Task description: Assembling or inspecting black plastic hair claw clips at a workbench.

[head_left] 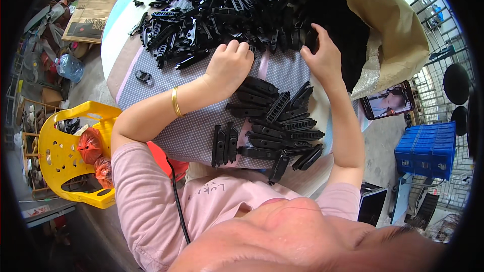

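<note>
My left hand (229, 66), with a gold bangle on its wrist, is closed at the near edge of a large heap of black plastic parts (212, 10). Its fingers are curled, and what they hold, if anything, is hidden. To the right, my right hand (325, 60) reaches to the heap's edge beside the mouth of a big paper sack (398, 30). Its thumb and index finger are apart, with only dark parts showing behind the gap. Closer to my body lies a smaller pile of long, ribbed black plastic pieces (277, 121), some side by side.
A patterned cloth (166, 106) covers the round table. One small black piece (144, 77) lies alone at left. A phone (388, 100) with a lit screen is at the right edge. Beyond stand a yellow chair (50, 151) holding red bags and a blue crate (424, 148).
</note>
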Demonstrator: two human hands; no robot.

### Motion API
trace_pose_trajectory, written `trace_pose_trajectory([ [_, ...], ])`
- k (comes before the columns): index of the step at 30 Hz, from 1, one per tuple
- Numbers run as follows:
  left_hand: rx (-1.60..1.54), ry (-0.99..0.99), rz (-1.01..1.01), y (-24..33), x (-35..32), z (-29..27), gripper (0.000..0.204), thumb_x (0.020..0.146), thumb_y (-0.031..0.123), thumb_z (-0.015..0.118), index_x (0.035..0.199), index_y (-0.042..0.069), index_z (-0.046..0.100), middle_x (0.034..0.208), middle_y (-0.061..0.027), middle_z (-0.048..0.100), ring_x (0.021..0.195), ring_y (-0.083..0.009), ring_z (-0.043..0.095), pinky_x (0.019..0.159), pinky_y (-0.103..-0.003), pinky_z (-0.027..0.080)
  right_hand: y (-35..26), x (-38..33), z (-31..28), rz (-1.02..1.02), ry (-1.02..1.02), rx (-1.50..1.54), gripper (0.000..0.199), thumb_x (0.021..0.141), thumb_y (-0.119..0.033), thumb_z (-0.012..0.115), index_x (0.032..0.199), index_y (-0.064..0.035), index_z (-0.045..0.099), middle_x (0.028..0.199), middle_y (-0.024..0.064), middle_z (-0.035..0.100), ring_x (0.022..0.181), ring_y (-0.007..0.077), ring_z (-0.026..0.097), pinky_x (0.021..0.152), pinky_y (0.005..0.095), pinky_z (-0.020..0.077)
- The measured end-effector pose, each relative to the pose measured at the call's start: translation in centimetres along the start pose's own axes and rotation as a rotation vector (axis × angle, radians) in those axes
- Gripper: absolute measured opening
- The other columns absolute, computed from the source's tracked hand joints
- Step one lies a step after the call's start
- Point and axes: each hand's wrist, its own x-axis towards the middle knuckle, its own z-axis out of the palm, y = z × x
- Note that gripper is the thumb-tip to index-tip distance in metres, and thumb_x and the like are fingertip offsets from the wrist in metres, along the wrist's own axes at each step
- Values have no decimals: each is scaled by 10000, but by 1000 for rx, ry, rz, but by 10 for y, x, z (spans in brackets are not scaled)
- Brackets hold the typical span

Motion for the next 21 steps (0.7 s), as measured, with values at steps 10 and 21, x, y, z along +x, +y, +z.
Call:
trace_pose_trajectory([
  [10, -2129, -175, -546, -32, 10, -16, 259, 952, 146, 512, 1147, -21, 548, 933, -74, 628, 738, -133, 625, 678, -267, 535, -42, -28, -8, -237, -332, 1187, 406, 686, 109, 726, 987, -42, 500, 1074, 162, 615, 1004, 192, 601, 885, 306, 483],
  [21, -2203, -389, -325, -16, 1, -21, 448, 937, 232, 547, 1261, -65, 460, 1132, -146, 576, 994, -199, 611, 836, -338, 533, -51, -28, 2, -584, -99, 647, 365, 622, 14, 793, 880, -80, 553, 1005, 63, 680, 1000, 227, 614, 837, 333, 510],
])
